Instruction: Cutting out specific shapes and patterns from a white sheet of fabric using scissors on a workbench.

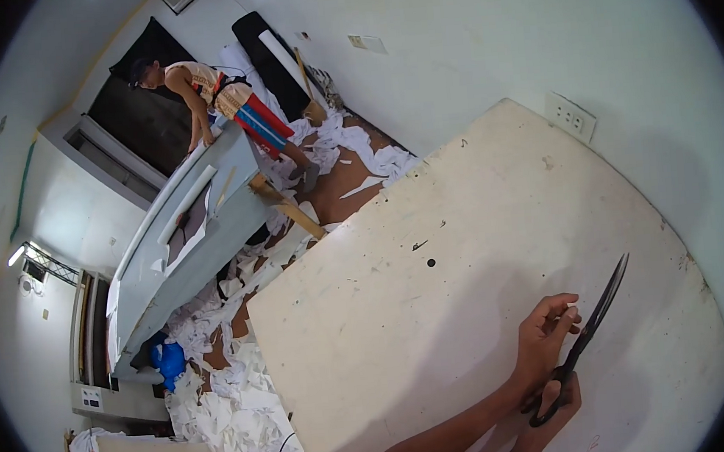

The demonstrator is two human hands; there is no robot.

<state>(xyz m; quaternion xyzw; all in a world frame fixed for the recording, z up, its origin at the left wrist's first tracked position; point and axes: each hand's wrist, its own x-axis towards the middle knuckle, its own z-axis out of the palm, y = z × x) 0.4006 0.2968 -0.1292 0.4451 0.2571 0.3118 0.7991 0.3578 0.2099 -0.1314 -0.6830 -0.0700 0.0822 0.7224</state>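
Note:
My right hand [561,404] grips a large pair of dark scissors [597,316] by the handle loops. The long blades look closed and point up and away over the table. Just left of the scissors is my left hand [543,337], its fingers curled and the thumb brought toward the index finger. A small pale spot shows at those fingertips, too small to name. My left forearm crosses in front of the right wrist and hides part of it. Both hands are above the pale wooden table [438,322].
The table's right side runs along a wall with a white socket plate [571,116]. Heaps of white scraps [232,415] cover the floor to the left. Beyond stands a blue-grey table [187,274], where another person [224,92] leans over white sheet material. A blue bag [168,360] lies beneath.

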